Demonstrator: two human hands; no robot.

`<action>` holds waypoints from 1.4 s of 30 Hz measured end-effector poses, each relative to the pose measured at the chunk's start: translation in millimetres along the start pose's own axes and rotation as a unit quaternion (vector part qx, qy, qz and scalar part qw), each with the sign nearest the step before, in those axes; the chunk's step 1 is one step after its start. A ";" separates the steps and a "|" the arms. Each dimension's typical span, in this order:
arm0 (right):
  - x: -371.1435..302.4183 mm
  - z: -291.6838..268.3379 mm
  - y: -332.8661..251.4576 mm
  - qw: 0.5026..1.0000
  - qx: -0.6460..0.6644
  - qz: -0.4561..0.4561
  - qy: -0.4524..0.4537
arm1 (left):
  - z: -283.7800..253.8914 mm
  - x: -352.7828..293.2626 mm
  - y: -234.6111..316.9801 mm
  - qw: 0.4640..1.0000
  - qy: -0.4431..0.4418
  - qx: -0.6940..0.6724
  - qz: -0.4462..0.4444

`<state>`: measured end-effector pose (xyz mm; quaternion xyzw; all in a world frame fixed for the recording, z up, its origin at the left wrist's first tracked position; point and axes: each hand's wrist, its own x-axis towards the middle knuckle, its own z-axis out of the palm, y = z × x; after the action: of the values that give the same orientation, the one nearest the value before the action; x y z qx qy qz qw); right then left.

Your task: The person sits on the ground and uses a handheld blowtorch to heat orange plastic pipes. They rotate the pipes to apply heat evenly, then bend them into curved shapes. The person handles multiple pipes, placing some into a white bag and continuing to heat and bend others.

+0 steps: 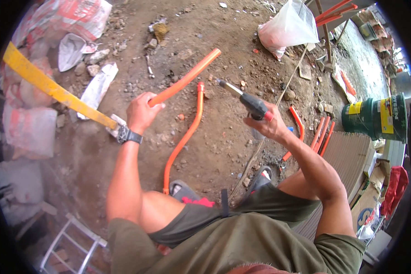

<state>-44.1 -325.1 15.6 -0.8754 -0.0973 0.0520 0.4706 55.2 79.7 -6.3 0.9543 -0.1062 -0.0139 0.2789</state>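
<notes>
My left hand [141, 112] is closed round the lower end of an orange plastic pipe [187, 77], which slants up to the right with a slight bend. In my right hand [271, 122] is a blowtorch [255, 106] with a black body and a metal nozzle. The nozzle points up and left, toward the held pipe but apart from it; I cannot tell whether a flame burns. Between my hands, a second orange pipe [187, 137], bent in a gentle S, lies on the dirt and reaches down to my left foot.
A yellow strip [59, 93] runs in from the left beside my left wrist. Short orange pipes [322, 132] lie at right near stacked boards [347, 155] and green buckets [374, 118]. A white sack [290, 29] stands ahead. A metal ladder-like frame [73, 246] is at lower left.
</notes>
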 end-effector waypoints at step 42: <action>21.0 -5.9 -2.0 0.995 0.058 0.079 0.005 | 16.8 -5.0 15.5 0.979 -0.042 -0.197 -0.012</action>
<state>-22.8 -324.3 20.5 -0.8517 -0.0222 0.0901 0.5157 45.9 59.1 -12.4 0.8804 -0.1011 -0.0776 0.4569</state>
